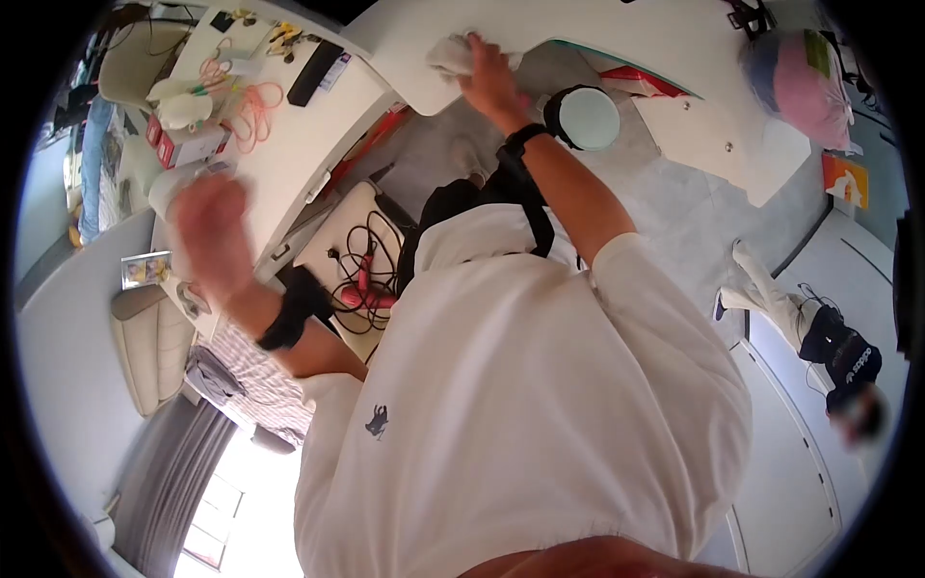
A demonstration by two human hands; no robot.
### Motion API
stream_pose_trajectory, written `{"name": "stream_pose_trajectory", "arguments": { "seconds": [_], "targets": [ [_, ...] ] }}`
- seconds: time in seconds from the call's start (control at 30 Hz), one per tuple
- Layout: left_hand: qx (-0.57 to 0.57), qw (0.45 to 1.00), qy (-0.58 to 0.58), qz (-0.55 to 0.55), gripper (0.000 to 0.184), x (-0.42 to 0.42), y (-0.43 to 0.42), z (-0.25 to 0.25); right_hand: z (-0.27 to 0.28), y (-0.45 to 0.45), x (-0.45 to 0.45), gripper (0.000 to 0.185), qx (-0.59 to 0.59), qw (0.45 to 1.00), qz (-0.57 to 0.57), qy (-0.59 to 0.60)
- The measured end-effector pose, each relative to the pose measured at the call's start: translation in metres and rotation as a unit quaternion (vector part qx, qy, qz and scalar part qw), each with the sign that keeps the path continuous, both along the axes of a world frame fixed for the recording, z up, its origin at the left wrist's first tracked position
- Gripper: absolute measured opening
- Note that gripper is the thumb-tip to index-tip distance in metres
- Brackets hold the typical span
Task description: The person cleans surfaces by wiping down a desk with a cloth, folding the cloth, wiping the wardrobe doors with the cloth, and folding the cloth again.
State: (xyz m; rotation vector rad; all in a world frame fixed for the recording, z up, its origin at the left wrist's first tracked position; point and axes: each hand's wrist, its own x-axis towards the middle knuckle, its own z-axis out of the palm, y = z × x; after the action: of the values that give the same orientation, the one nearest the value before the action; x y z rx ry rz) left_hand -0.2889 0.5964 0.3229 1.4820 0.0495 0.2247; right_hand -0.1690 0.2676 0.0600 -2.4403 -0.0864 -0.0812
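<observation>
My right hand [491,79] is closed on a pale cloth [451,58], pressed against the white tabletop [400,31] near its rounded corner. On the left, my left hand [210,231] is raised beside the white desk [289,125]. Motion smears its fingers, so their pose does not show. The hand is nearest to a red-and-white box [191,146] and a pale object with a green part [183,106]. Black bands circle both wrists.
A pink hair dryer [364,292] with a tangled black cord lies on a chair seat below the desk. A round bin with a pale lid [589,119] stands on the floor. Pink tubing [255,114] and a black box [316,74] lie on the desk. Another person [819,332] stands at right.
</observation>
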Motion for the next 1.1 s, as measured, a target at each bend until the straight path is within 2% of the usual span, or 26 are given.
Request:
{"name": "stream_pose_trajectory", "arguments": {
  "seconds": [0.03, 0.07, 0.13, 0.23, 0.3, 0.33, 0.4, 0.47, 0.5, 0.53, 0.57, 0.63, 0.67, 0.73, 0.77, 0.8, 0.87, 0.93, 1.03, 1.1],
  "targets": [
    [0.207, 0.973, 0.088, -0.041, 0.025, 0.029, -0.030, -0.019, -0.015, 0.006, -0.001, 0.069, -0.033, 0.999, 0.019, 0.018],
    [0.189, 0.960, 0.175, -0.112, 0.021, 0.048, -0.063, -0.036, -0.027, 0.009, -0.002, 0.069, -0.037, 0.999, 0.014, 0.027],
    [0.111, 0.931, 0.285, -0.198, 0.022, 0.066, -0.094, -0.095, -0.046, 0.017, -0.014, 0.057, -0.092, 0.988, 0.114, -0.053],
    [0.159, 0.926, 0.278, -0.201, 0.027, 0.065, -0.116, -0.205, -0.030, 0.022, -0.022, 0.048, -0.140, 0.978, 0.150, -0.025],
    [0.265, 0.923, 0.203, -0.193, 0.039, 0.064, -0.117, -0.269, -0.043, 0.014, -0.013, 0.045, -0.141, 0.977, 0.163, -0.008],
    [0.257, 0.923, 0.210, -0.195, 0.039, 0.067, -0.123, -0.277, -0.053, 0.006, -0.006, 0.042, -0.137, 0.975, 0.177, 0.000],
    [0.434, 0.854, 0.214, -0.191, 0.051, 0.065, -0.132, -0.284, -0.055, -0.018, 0.014, 0.039, -0.135, 0.974, 0.181, 0.017],
    [0.404, 0.863, 0.236, -0.190, 0.054, 0.066, -0.139, -0.294, -0.076, -0.042, 0.041, 0.037, -0.131, 0.972, 0.191, 0.023],
    [0.412, 0.861, 0.235, -0.186, 0.056, 0.066, -0.139, -0.303, -0.095, -0.053, 0.056, 0.040, -0.195, 0.968, 0.156, 0.015],
    [0.420, 0.858, 0.234, -0.180, 0.058, 0.064, -0.139, -0.308, -0.091, -0.058, 0.063, 0.044, -0.257, 0.959, 0.121, 0.003],
    [0.417, 0.859, 0.243, -0.170, 0.058, 0.062, -0.139, -0.313, -0.087, -0.065, 0.068, 0.044, -0.256, 0.957, 0.135, 0.003],
    [0.461, 0.845, 0.224, -0.154, 0.066, 0.056, -0.143, -0.317, -0.013, -0.058, 0.077, 0.055, -0.271, 0.937, 0.102, 0.196],
    [0.458, 0.847, 0.231, -0.138, 0.066, 0.054, -0.145, -0.317, -0.009, -0.049, 0.074, 0.055, -0.273, 0.936, 0.118, 0.189],
    [0.478, 0.850, 0.195, -0.109, 0.069, 0.051, -0.151, -0.319, -0.020, -0.030, 0.066, 0.057, -0.140, 0.978, 0.109, 0.107],
    [0.476, 0.851, 0.200, -0.096, 0.069, 0.050, -0.154, -0.321, -0.041, -0.018, 0.060, 0.059, -0.171, 0.969, 0.178, -0.016],
    [0.486, 0.841, 0.214, -0.103, 0.069, 0.047, -0.157, -0.324, -0.072, -0.002, 0.049, 0.049, -0.149, 0.973, 0.179, 0.009],
    [0.494, 0.832, 0.230, -0.100, 0.069, 0.044, -0.160, -0.325, -0.067, 0.030, 0.030, 0.048, -0.144, 0.967, 0.201, 0.065],
    [0.513, 0.792, 0.296, -0.150, 0.070, 0.044, -0.166, -0.319, -0.057, 0.049, 0.016, 0.044, -0.131, 0.960, 0.241, 0.058],
    [0.521, 0.782, 0.312, -0.141, 0.072, 0.045, -0.171, -0.318, -0.041, 0.042, 0.021, 0.033, -0.102, 0.949, 0.282, 0.094],
    [0.528, 0.766, 0.337, -0.144, 0.073, 0.051, -0.178, -0.292, -0.044, 0.017, 0.038, 0.033, -0.077, 0.953, 0.286, 0.071]
  ]
}}
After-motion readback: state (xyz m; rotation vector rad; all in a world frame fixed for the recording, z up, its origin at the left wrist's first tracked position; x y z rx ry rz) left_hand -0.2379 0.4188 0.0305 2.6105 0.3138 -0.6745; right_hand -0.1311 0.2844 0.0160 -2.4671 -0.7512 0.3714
